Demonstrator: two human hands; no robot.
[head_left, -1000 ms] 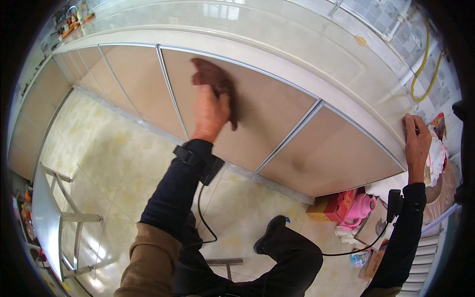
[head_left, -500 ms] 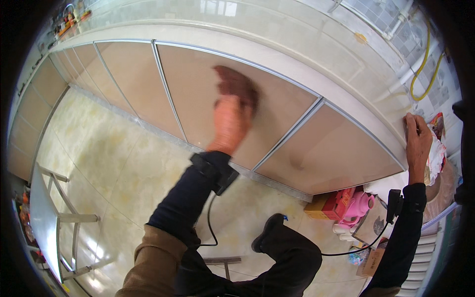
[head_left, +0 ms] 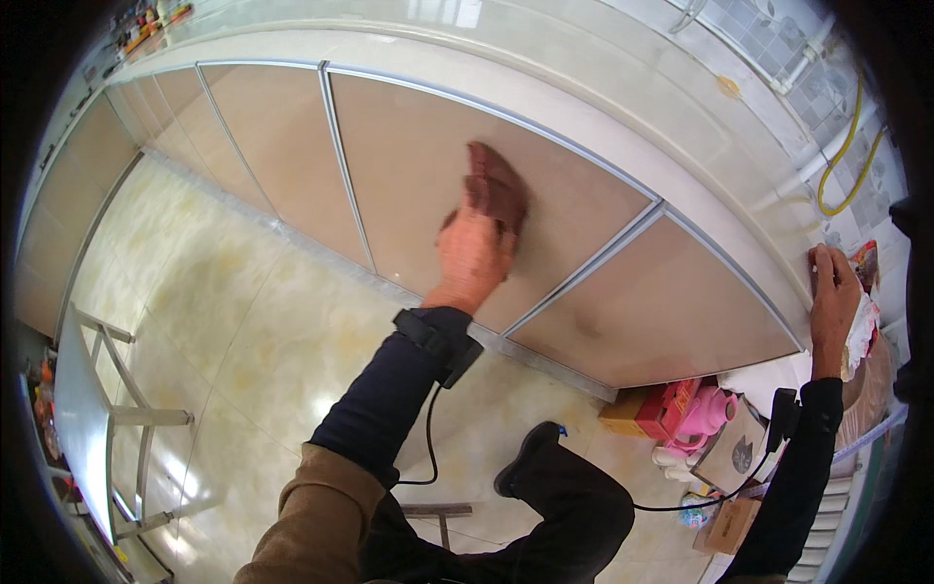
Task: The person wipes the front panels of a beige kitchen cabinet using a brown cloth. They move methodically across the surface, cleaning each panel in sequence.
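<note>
My left hand (head_left: 477, 251) presses a dark reddish-brown cloth (head_left: 501, 185) flat against a beige cabinet door (head_left: 418, 127) framed in silver metal. Its fingers are closed over the cloth and partly hidden by it. Over at the right, my right hand (head_left: 835, 292) holds the end of the pale countertop (head_left: 749, 209), fingers bent together at its edge. A dark band with a small black device and a cable sits on each wrist.
Below the right end of the cabinets stand a red box (head_left: 666, 407), a pink jug (head_left: 708, 414) and a cardboard box (head_left: 733, 526). A metal-topped table (head_left: 86, 419) stands at the left. A yellow hose (head_left: 827, 185) hangs by the tiled wall. My knee (head_left: 593, 487) is bent below.
My left hand and the cloth have moved a little to the right and slightly down across the door. The view has shifted slightly; my right hand keeps its place at the counter end.
</note>
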